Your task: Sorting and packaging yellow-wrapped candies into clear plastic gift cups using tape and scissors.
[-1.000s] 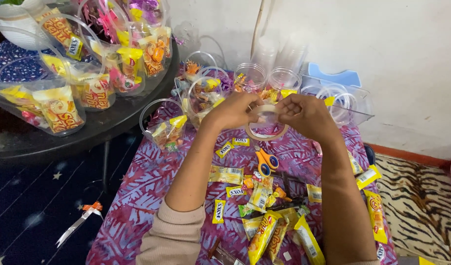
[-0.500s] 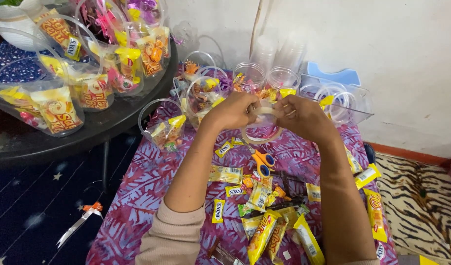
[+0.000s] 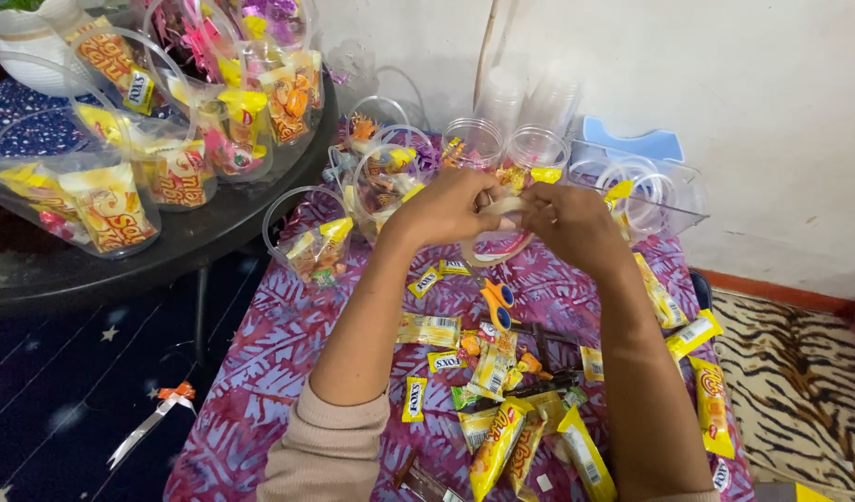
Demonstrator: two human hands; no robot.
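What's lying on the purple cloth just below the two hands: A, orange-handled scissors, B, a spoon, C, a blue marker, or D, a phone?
A: orange-handled scissors lie on the purple cloth among the sweets, just below the left hand and right hand.

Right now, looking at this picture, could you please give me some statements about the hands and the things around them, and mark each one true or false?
1. Both hands hold a roll of clear tape between them. True.
2. The left hand rests flat on the cloth. False: it is raised and grips the tape roll together with the right hand.
3. Scissors with orange handles lie on the purple patterned cloth, below the hands. True.
4. The snack packets between the forearms are mostly blue. False: they are mostly yellow.
5. Clear plastic cups filled with sweets stand on the dark round table at the left. True.
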